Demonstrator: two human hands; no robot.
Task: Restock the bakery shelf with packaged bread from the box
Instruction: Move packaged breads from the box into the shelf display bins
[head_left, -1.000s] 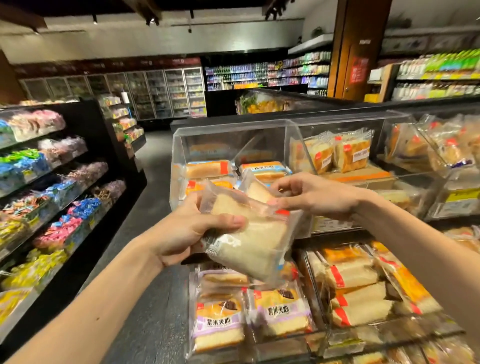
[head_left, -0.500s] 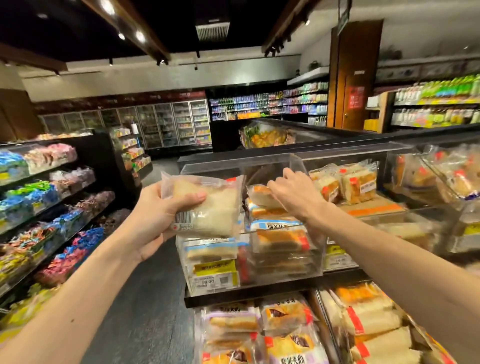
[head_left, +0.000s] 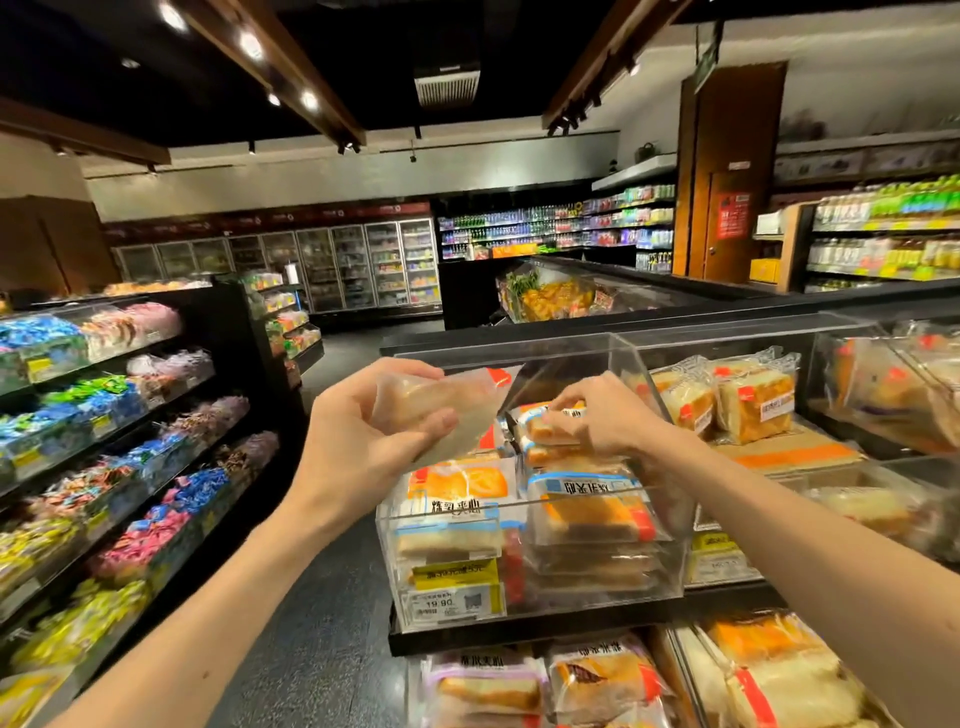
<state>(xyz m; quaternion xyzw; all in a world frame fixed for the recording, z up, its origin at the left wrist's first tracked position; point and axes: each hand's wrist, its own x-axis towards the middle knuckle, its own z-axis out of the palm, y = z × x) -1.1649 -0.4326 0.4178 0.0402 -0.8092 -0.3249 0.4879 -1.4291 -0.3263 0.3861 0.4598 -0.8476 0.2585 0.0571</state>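
My left hand (head_left: 358, 441) grips a clear-wrapped sandwich bread pack (head_left: 447, 410) and holds it over the left half of a clear acrylic bin (head_left: 670, 525) on the bakery shelf. My right hand (head_left: 602, 415) reaches inside the same bin and pinches a blue-edged bread pack (head_left: 545, 431) on top of the right stack. Below lie an orange-labelled pack (head_left: 457, 488) and another blue-edged pack (head_left: 587, 493). No box is in view.
More bins of bread (head_left: 737, 400) continue to the right, and packs (head_left: 597, 680) fill the shelf below. A dark shelf edge (head_left: 519, 631) carries a price tag (head_left: 452, 603). Candy shelves (head_left: 104, 467) line the left of the aisle floor (head_left: 322, 623).
My left hand has carried the clear pack rightward and over the bin. My right hand has gone deeper into the bin onto the top pack. The view has tilted upward.
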